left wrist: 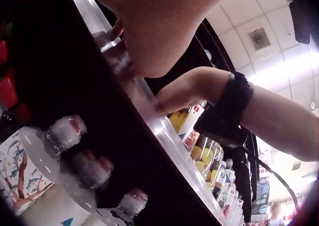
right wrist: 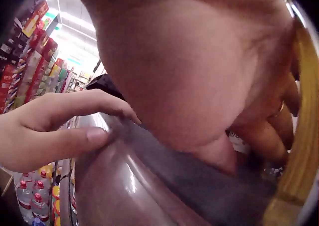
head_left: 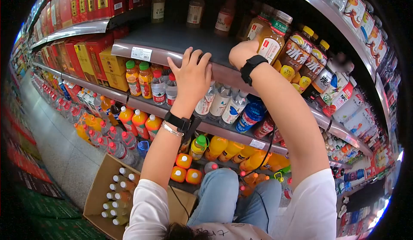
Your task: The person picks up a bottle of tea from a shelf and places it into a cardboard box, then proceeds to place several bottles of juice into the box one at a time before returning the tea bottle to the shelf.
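Note:
My left hand (head_left: 190, 74) rests over the front edge of the dark shelf (head_left: 189, 40), its fingers spread and fairly straight. Further right, my right hand (head_left: 244, 54) reaches in at the same edge with fingers curled. It grips an amber drink bottle (head_left: 254, 28) with a white label; most of the fingers are hidden in the head view. In the right wrist view, a bit of printed label (right wrist: 238, 142) shows between thumb and fingers. Close beside this hand stands another amber bottle (head_left: 272, 40) with a green neck band.
Several bottles, one of them pale (head_left: 158, 7), stand at the back of the shelf. Iced tea bottles (head_left: 297, 53) line its right. Drinks such as a blue bottle (head_left: 251, 115) fill the shelf below. On the floor, a cardboard box (head_left: 97, 192) holds several white-capped bottles.

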`<state>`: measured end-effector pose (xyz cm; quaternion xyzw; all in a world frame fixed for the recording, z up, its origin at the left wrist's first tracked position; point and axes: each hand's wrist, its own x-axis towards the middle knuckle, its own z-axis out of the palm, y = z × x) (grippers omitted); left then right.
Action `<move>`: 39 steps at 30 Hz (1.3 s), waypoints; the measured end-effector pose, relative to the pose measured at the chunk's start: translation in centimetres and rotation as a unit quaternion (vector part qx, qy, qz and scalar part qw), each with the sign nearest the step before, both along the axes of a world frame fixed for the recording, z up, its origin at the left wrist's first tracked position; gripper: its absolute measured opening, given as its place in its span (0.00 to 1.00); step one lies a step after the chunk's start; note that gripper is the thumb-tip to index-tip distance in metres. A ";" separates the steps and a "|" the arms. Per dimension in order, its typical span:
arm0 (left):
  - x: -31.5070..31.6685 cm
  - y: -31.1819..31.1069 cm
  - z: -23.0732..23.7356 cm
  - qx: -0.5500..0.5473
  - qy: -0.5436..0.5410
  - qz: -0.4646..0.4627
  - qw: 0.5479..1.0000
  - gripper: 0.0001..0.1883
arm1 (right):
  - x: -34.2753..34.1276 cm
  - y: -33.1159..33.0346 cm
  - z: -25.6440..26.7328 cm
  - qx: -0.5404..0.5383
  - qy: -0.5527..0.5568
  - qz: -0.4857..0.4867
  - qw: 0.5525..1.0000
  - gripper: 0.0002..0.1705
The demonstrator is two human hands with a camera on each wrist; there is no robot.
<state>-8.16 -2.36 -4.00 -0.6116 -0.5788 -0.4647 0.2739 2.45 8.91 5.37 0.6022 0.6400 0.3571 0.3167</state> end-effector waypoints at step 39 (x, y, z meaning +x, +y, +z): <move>0.7 0.2 -0.3 -0.008 0.016 0.024 1.000 0.16 | 7.8 -6.6 -0.2 0.366 0.661 0.439 0.485 0.51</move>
